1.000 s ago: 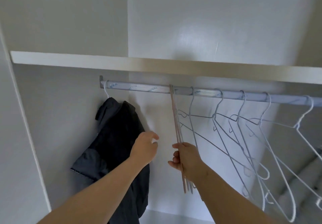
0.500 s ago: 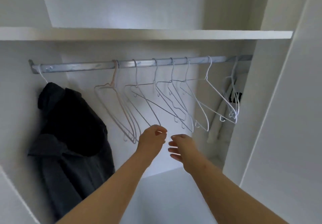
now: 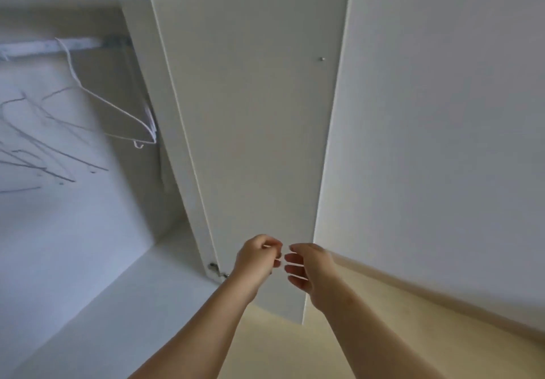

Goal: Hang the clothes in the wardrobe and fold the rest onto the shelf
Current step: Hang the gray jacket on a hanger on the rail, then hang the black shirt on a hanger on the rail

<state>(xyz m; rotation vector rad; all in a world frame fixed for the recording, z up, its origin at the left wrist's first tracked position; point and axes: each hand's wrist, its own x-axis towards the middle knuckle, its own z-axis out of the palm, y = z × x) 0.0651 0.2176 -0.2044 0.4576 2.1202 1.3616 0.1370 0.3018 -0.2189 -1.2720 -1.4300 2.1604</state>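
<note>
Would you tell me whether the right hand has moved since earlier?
Yes. The right hand has moved right, away from the rail, and is now before the open wardrobe door.

Cannot make out the smeared hangers [image 3: 44,148] left of the door [image 3: 250,142], nor follow the rail [image 3: 35,47] past the edge.

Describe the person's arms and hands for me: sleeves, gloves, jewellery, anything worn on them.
Both forearms are bare as far as the frame shows, with no sleeve or cuff in view. The left hand and the right hand wear no gloves, and no watch, bracelet or ring shows on either. The picture is slightly motion-blurred, so a thin ring could be missed.
</note>
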